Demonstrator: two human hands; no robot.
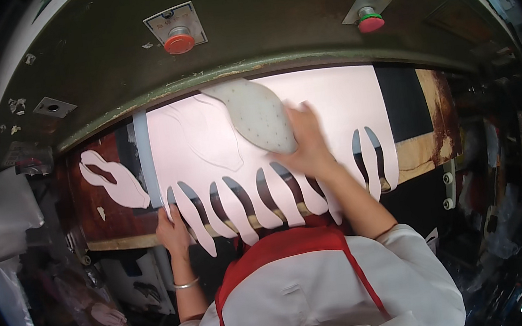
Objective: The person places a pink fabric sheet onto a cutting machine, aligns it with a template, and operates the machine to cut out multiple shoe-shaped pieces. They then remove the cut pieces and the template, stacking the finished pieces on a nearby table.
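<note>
My right hand (307, 141) grips the right edge of a greyish-white, sole-shaped cutting die (258, 115), slightly smeared by motion. The die is over a pale pink sheet (332, 106), toward its far side. A sole-shaped outline (207, 140) marks the sheet just left of the die. Along the near edge, several curved gaps leave narrow strips hanging toward me. At the sheet's near left corner, my left hand (174, 229) is closed on the sheet's edge; its fingertips are partly hidden. Cut pink sole-shaped pieces (120, 182) lie left of the sheet.
A dark green machine beam (273, 39) spans the far side, with a red button (179, 42) and a pinkish-red one (370, 22). A black board (403, 101) lies under the sheet on a worn wooden bed (439, 117). Clear plastic (6, 218) hangs at far left.
</note>
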